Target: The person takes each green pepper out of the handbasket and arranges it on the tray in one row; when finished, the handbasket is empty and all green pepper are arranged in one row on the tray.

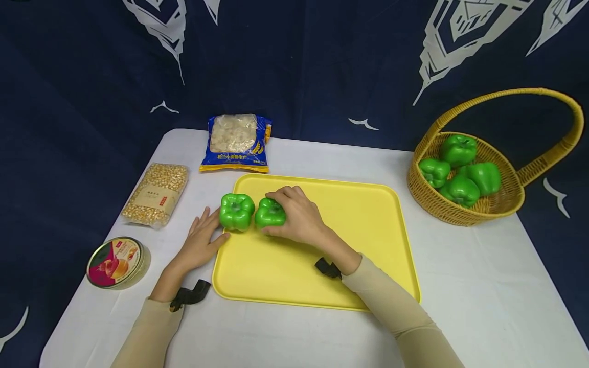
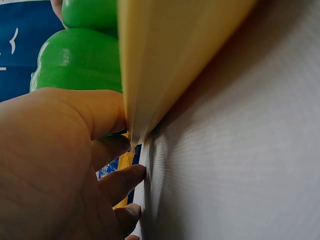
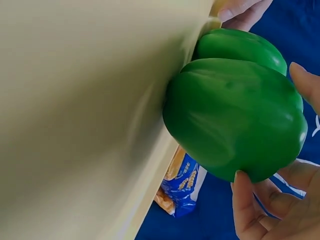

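Gripped between the thumb and fingers of the right hand (image 1: 299,214), one green bell pepper (image 1: 269,213) sits just beside a second bell pepper (image 1: 236,212) on the yellow tray (image 1: 285,278), apparently so the two line up. The left hand (image 1: 198,245), fingers extended, lies at the tray's left rim, probably steadying it; the wicker basket (image 1: 424,199) holds four more.

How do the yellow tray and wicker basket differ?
The tray is shallow and rectangular; the basket is deep and rounded. The basket has a tall handle; the tray has none. Two green peppers are at the tray; four are in the basket. Both sit on the tabletop.
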`<state>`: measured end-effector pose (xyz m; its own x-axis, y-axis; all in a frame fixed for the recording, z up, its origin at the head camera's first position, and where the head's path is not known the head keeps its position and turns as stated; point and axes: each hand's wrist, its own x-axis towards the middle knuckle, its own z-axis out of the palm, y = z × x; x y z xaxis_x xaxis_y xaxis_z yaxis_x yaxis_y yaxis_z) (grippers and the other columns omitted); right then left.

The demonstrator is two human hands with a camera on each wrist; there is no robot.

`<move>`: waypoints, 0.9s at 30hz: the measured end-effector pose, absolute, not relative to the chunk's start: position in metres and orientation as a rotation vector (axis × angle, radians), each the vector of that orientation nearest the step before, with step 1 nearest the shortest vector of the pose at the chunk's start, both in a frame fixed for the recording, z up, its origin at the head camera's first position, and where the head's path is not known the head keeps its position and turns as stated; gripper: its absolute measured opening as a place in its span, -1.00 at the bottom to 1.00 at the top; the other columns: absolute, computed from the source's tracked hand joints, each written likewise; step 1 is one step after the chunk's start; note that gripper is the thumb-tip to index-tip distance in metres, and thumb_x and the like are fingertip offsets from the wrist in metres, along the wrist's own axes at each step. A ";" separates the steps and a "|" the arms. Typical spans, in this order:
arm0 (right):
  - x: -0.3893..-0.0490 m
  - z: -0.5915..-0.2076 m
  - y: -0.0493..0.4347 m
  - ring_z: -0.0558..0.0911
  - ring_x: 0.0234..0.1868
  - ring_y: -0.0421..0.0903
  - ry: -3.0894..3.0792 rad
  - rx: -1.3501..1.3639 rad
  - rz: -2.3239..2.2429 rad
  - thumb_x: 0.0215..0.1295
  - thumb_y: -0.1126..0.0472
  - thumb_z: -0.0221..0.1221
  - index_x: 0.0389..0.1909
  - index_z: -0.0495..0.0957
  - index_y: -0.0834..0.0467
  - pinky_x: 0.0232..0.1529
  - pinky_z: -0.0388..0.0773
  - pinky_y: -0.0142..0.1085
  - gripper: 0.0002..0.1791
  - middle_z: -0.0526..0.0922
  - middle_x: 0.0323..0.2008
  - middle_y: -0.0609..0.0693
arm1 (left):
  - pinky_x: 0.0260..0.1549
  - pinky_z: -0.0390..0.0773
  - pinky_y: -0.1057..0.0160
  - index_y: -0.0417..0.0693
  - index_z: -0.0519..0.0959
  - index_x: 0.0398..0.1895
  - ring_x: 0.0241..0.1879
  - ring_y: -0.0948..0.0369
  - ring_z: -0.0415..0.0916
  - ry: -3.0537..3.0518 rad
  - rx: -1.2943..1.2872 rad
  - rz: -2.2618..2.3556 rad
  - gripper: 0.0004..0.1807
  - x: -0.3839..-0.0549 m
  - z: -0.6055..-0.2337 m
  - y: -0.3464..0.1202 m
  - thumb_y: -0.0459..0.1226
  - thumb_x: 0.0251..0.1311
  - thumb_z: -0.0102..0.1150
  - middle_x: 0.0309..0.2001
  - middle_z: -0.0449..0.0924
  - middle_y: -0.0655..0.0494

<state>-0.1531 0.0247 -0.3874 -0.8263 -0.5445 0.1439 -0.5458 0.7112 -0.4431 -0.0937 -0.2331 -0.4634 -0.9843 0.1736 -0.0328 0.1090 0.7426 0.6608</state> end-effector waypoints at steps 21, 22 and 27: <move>-0.151 -0.391 0.027 0.45 0.10 -0.04 -2.885 1.007 0.882 -0.10 -0.09 0.52 0.27 0.46 0.04 -0.06 0.60 -0.11 -0.16 0.53 0.10 0.02 | 0.43 -0.40 -0.30 -0.19 0.13 0.50 0.54 -0.23 -0.38 2.844 0.223 1.055 -0.33 -0.093 -0.463 -0.232 -0.22 0.39 0.03 0.53 -0.03 -0.24; -0.151 -0.390 0.028 0.45 0.10 -0.04 -2.886 1.006 0.882 -0.10 -0.09 0.52 0.27 0.46 0.04 -0.05 0.60 -0.11 -0.15 0.52 0.10 0.02 | 0.43 -0.40 -0.30 -0.19 0.13 0.50 0.54 -0.23 -0.38 2.843 0.225 1.056 -0.33 -0.094 -0.463 -0.232 -0.21 0.39 0.03 0.53 -0.03 -0.24; -0.150 -0.385 0.032 0.44 0.15 -0.04 -2.889 0.995 0.868 -0.11 -0.11 0.52 0.28 0.45 0.04 -0.02 0.60 -0.07 -0.13 0.50 0.15 0.01 | 0.42 -0.40 -0.31 -0.19 0.13 0.50 0.54 -0.23 -0.38 2.842 0.228 1.061 -0.34 -0.093 -0.463 -0.233 -0.20 0.39 0.03 0.53 -0.02 -0.24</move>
<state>-0.1502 0.0319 -0.3846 -0.8031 -0.5794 0.1390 -0.5600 0.6543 -0.5082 -0.0935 -0.2330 -0.4633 -0.9839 0.1742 -0.0404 0.1051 0.7462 0.6574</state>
